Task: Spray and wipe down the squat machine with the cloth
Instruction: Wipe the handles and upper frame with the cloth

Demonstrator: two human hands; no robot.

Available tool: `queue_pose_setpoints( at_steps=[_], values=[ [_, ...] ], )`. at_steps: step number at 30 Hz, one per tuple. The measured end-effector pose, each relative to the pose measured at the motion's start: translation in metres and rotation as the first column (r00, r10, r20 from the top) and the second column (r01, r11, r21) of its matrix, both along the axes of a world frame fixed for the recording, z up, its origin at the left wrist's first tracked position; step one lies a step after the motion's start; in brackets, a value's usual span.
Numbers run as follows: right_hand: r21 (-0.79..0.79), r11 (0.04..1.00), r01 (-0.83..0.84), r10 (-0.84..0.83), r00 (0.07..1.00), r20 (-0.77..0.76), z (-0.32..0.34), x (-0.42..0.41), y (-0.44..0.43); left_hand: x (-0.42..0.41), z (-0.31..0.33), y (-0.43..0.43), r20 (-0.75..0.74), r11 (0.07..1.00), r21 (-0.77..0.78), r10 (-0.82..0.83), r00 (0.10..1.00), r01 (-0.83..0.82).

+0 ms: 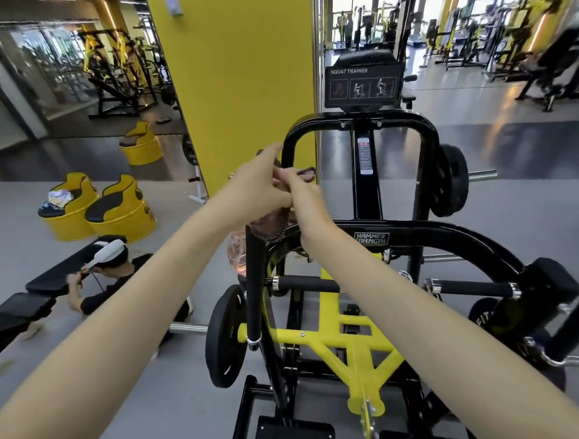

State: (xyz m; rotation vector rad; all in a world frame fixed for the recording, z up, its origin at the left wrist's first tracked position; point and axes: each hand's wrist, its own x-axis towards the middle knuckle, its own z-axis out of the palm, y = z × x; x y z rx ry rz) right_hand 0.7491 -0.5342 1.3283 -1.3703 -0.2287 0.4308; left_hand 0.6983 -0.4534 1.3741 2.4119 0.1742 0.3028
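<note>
Squat machine (356, 117): black tube frame, yellow base, weight plate (225, 335) on its left side, sign (363, 83) reading SQUAT TRAINER on top
Cloth (271, 224): brown, bunched against the frame's left upper bend
Left hand (260, 187): fingers curled over the cloth
Right hand (302, 194): fingertips pinching the cloth's edge, touching the left hand
Bottle (237, 254): clear, just below the left hand, partly behind an upright bar; what holds it cannot be told
Floor (530, 208): grey, smooth
Room: gym; yellow pillar (242, 72) behind the machine, yellow barrel seats (122, 216) at left, person (118, 276) crouched at a black bench (58, 272)
</note>
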Motion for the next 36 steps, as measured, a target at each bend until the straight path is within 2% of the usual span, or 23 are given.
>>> queue_pose_setpoints(
  at_steps=[1,2,3,4,6,7,10,12,13,15,17,19,22,25,27,33,36],
  values=[
    [0.01,0.999,0.052,-0.051,0.998,-0.045,-0.005,0.005,0.0,0.0,0.0,0.005,-0.035,0.979,-0.198,-0.052,0.998,0.044],
    [0.0,0.995,0.101,-0.1,0.991,-0.09,-0.009,0.009,0.0,0.002,-0.004,0.01,-0.026,0.946,-0.323,-0.045,0.999,0.034],
    [-0.027,0.99,0.142,-0.144,0.983,-0.113,-0.013,0.012,0.0,0.002,-0.009,0.014,0.017,0.942,-0.335,-0.005,1.0,0.011],
    [-0.066,0.984,0.168,-0.175,0.976,-0.126,-0.019,0.014,0.001,0.004,-0.016,0.018,0.07,0.972,-0.234,0.049,0.996,-0.032],
    [-0.099,0.988,0.119,-0.133,0.98,-0.149,-0.029,0.01,0.004,0.007,-0.031,0.023,0.122,0.995,-0.013,0.097,0.988,-0.096],
    [-0.09,0.994,0.069,-0.082,0.984,-0.155,-0.033,0.007,0.007,0.008,-0.038,0.024,0.104,0.996,0.014,0.089,0.991,-0.091],
    [-0.047,0.999,-0.023,0.019,0.995,-0.095,-0.04,-0.006,0.013,0.009,-0.051,0.027,0.05,0.982,-0.163,0.101,0.994,-0.092],
    [-0.032,0.997,0.075,-0.075,0.997,0.005,-0.044,-0.006,0.013,0.01,-0.053,0.031,0.094,0.981,-0.166,0.119,0.989,-0.102],
    [-0.071,0.982,0.174,-0.164,0.978,0.126,-0.046,-0.005,0.01,0.01,-0.055,0.033,0.108,0.986,-0.131,0.116,0.987,-0.101],
    [-0.213,0.904,0.371,-0.252,0.865,0.434,-0.052,-0.004,0.004,0.012,-0.06,0.034,0.107,0.987,-0.124,0.116,0.987,-0.103],
    [-0.245,0.872,0.424,-0.227,0.793,0.565,-0.059,-0.012,0.005,0.015,-0.065,0.034,0.117,0.979,-0.18,0.116,0.986,-0.093],
    [-0.142,0.906,0.399,-0.248,0.771,0.586,-0.065,-0.027,0.015,0.017,-0.066,0.032,0.149,0.974,-0.205,0.131,0.98,-0.099],
    [-0.077,0.895,0.439,-0.292,0.709,0.641,-0.083,-0.042,0.028,0.017,-0.067,0.031,0.147,0.965,-0.242,0.14,0.979,-0.101],
    [-0.135,0.866,0.481,-0.211,0.598,0.773,-0.107,-0.042,0.029,0.017,-0.068,0.031,0.131,0.959,-0.269,0.127,0.983,-0.088],
    [-0.188,0.849,0.494,-0.148,0.563,0.813,-0.125,-0.043,0.029,0.017,-0.07,0.031,0.133,0.962,-0.26,0.117,0.984,-0.079],
    [-0.275,0.844,0.461,-0.05,0.577,0.815,-0.172,-0.042,0.034,0.015,-0.072,0.029,0.162,0.966,-0.25,0.109,0.981,-0.066],
    [-0.42,0.808,0.414,0.049,0.662,0.748,-0.199,-0.049,0.036,0.019,-0.075,0.033,0.147,0.955,-0.285,0.122,0.982,-0.076]
  ],
)
